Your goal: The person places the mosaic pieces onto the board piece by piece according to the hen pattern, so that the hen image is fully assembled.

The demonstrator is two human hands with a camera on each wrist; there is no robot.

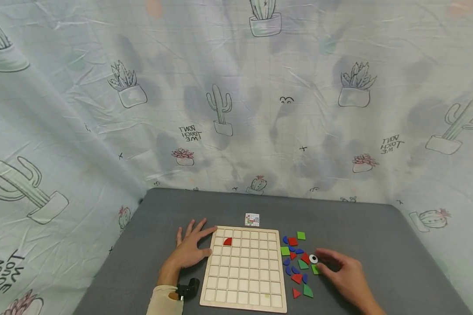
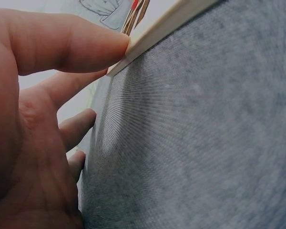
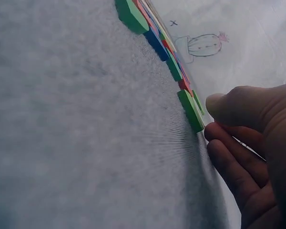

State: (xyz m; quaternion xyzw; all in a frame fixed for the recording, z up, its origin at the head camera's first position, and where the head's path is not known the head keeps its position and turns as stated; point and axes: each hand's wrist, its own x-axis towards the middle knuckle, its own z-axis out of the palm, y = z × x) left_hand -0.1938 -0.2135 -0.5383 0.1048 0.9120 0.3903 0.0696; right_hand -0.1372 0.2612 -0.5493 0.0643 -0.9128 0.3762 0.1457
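the head camera looks forward and down from above the pale wooden grid board; the left-wrist camera, low and tilted, closely faces its edge; the right-wrist one looks low across the grey tabletop toward flat multicoloured pieces, which the head view shares.

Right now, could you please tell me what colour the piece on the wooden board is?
The piece is red, clearest in the head view.
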